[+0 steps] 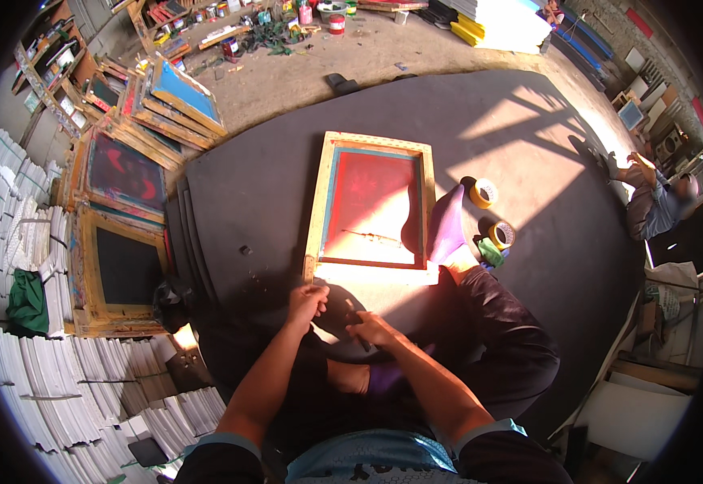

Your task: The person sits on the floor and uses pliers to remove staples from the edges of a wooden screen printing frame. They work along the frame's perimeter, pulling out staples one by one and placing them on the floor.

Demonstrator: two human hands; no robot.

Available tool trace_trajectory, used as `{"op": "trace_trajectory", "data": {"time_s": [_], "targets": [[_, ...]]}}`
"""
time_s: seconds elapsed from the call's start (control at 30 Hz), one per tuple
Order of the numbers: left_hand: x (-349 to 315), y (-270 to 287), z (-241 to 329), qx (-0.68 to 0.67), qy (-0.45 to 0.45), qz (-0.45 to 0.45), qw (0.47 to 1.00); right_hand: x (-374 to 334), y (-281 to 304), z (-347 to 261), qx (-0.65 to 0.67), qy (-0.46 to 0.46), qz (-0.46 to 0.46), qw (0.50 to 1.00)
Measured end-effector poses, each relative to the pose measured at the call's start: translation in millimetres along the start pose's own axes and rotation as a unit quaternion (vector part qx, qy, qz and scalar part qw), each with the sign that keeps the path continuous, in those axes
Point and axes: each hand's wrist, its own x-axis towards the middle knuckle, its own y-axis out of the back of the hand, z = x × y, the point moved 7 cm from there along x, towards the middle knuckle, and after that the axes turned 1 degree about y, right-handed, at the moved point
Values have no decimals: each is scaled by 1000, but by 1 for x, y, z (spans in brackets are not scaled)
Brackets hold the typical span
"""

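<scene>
A wooden screen-printing frame point(426, 173) with red-stained mesh lies on the dark sheet in front of me. Just below its near left corner, my left hand point(308, 302) is closed, and whatever its fingers hold is too small to make out. My right hand point(371, 329), a little nearer to me and to the right, is closed round a slim dark tool point(365, 344) with a brownish end; its kind does not show. My foot in a purple sock point(449, 214) rests against the frame's right side.
Two yellow tape rolls point(483, 193) and a green cloth point(491, 252) lie right of the frame. More printing frames point(175, 101) lean at the left, above stacked white sheets point(53, 387). Another person point(658, 198) sits at the far right. Paint cans point(337, 25) stand at the back.
</scene>
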Motion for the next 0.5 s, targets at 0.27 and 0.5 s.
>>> {"op": "trace_trajectory", "data": {"time_s": [0.27,0.5], "targets": [[20,98,16,158,-155,358,907,20,69,36,22,-112,109,987],[23,65,7,177,-132,270,937,17,76,8,-40,-143,110,983]]}}
